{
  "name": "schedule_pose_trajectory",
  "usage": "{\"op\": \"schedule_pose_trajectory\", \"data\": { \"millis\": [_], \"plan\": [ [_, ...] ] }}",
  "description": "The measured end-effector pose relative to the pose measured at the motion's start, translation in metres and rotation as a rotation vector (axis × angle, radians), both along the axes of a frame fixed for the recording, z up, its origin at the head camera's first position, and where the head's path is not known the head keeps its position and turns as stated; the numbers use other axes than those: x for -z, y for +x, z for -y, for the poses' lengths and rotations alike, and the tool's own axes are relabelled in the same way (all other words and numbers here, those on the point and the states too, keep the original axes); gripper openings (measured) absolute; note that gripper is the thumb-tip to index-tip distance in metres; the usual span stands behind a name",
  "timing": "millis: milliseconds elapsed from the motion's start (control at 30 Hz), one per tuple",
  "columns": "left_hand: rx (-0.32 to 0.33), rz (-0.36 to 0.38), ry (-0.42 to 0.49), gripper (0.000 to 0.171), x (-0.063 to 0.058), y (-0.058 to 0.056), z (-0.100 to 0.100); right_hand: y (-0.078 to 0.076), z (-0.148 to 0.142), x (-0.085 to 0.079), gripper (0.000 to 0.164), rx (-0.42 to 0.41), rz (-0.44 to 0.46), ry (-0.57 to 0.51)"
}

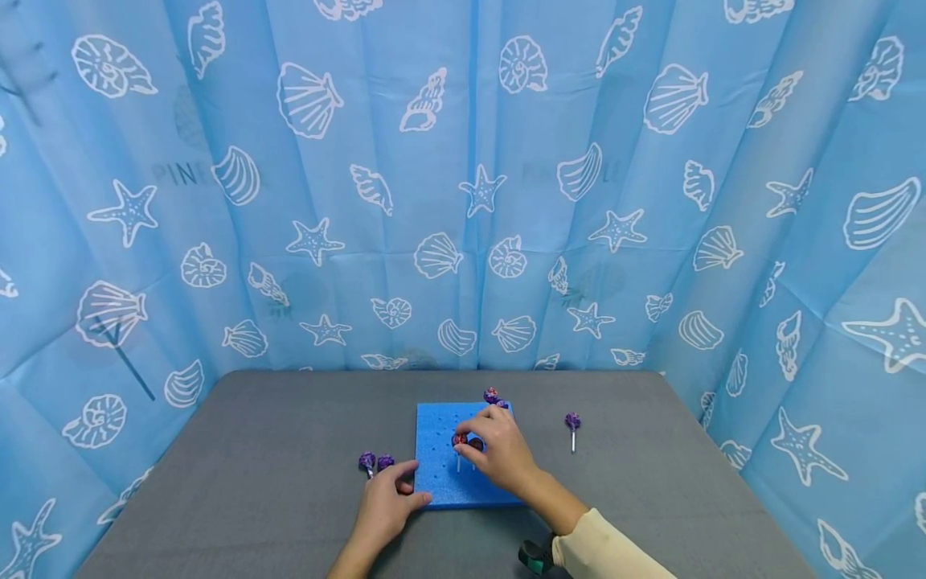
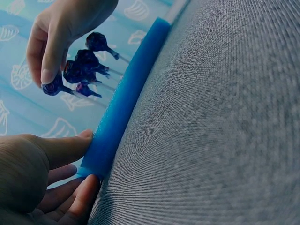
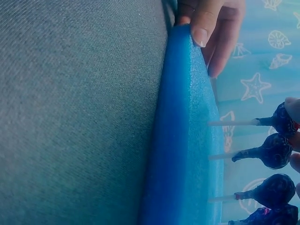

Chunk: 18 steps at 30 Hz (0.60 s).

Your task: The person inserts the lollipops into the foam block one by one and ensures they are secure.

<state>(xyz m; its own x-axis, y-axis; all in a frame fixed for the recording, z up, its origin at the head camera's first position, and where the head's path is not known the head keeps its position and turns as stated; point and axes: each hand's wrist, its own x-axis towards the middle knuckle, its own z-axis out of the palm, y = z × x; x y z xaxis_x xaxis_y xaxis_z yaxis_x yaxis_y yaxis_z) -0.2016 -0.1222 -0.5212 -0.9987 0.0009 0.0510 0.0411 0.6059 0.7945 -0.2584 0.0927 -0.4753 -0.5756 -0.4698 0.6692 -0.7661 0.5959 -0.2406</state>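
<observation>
A blue foam board (image 1: 448,487) with rows of small holes lies flat on the table. My left hand (image 1: 385,503) holds its near left corner, the thumb on the front edge and the fingers along the left side. Over the board, my right hand (image 1: 506,454) pinches the wrapped head of a lollipop (image 1: 459,440) between thumb and fingertips. That lollipop's white stick points down at the board. Close beside it, more lollipops (image 2: 84,63) in dark wrappers stand upright in the board, partly hidden by the right hand in the head view.
Two purple-wrapped lollipops (image 1: 367,461) lie on the grey table (image 1: 304,418) left of the board. Another loose lollipop (image 1: 572,421) lies to its right. Lollipop heads (image 1: 491,395) rise at the board's back right corner. A blue shell-print curtain (image 1: 434,201) hangs behind.
</observation>
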Motion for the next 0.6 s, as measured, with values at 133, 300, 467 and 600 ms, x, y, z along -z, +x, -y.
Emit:
{"op": "schedule_pose_trajectory", "data": {
  "millis": [133,300,467,600],
  "plan": [
    [0.005,0.012,0.003,0.056,-0.0002,-0.0004,0.0007,0.0002,-0.0009,0.0001,0.02,-0.017,0.008,-0.001],
    [-0.003,0.025,0.006,0.056,0.0004,-0.0012,0.0005,0.0,-0.0018,0.0004,0.018,-0.017,0.011,0.031],
    [-0.009,0.031,0.006,0.056,0.0012,-0.0017,-0.0005,0.0012,-0.0027,0.0001,0.017,-0.019,0.034,0.054],
    [-0.013,0.022,0.0,0.056,0.0004,-0.0011,-0.001,0.0006,-0.0027,0.0017,0.018,-0.032,0.028,0.071]
  ]
}}
